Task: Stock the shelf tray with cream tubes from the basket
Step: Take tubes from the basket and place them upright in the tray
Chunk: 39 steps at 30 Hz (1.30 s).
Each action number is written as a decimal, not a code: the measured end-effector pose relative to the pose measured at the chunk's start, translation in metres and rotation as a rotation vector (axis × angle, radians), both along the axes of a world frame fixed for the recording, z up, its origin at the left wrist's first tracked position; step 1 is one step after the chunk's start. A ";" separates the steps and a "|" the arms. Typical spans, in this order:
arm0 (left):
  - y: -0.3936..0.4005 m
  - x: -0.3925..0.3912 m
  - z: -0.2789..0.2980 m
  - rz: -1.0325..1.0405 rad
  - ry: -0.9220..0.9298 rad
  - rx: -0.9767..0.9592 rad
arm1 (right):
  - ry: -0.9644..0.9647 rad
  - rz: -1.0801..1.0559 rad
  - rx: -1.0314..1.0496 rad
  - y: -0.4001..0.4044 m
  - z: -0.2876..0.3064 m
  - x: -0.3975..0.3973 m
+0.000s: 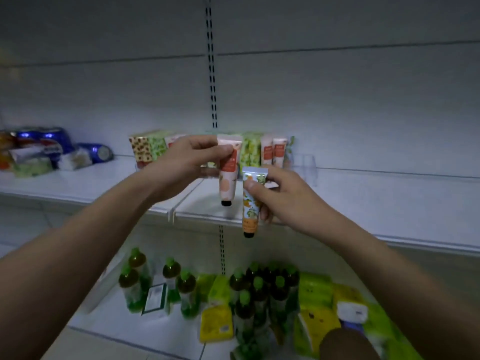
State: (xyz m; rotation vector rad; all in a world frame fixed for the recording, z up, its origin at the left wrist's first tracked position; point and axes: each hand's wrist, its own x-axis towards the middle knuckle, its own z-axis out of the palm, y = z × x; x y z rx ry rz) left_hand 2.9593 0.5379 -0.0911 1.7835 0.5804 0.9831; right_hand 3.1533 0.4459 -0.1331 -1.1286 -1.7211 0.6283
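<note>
Both grips closed on tubes: my left hand (185, 162) pinches pink-and-red plastic cream tube (228, 172), right hand (283, 201) holds blue-and-orange floral cream tube (250, 203), caps down, w/ clear shelf tray (302, 165) just behind.

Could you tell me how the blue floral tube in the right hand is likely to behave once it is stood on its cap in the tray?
The blue floral tube looks small and probably light: the right hand holds it with a few fingers. Its narrow black cap end suggests it may tip unless it leans on the tubes in the tray. The flat crimped top should keep it from rolling far.
</note>
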 end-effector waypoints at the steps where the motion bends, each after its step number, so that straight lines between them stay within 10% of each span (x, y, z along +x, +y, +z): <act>1: 0.003 0.009 0.012 0.009 0.017 0.024 | -0.024 -0.027 0.028 0.003 0.012 0.009; 17: 0.060 0.141 0.065 0.328 0.413 0.459 | -0.447 -0.500 0.089 0.058 0.103 0.116; 39: 0.089 0.164 0.014 0.551 0.711 0.651 | -0.567 -0.586 0.011 0.087 0.091 0.123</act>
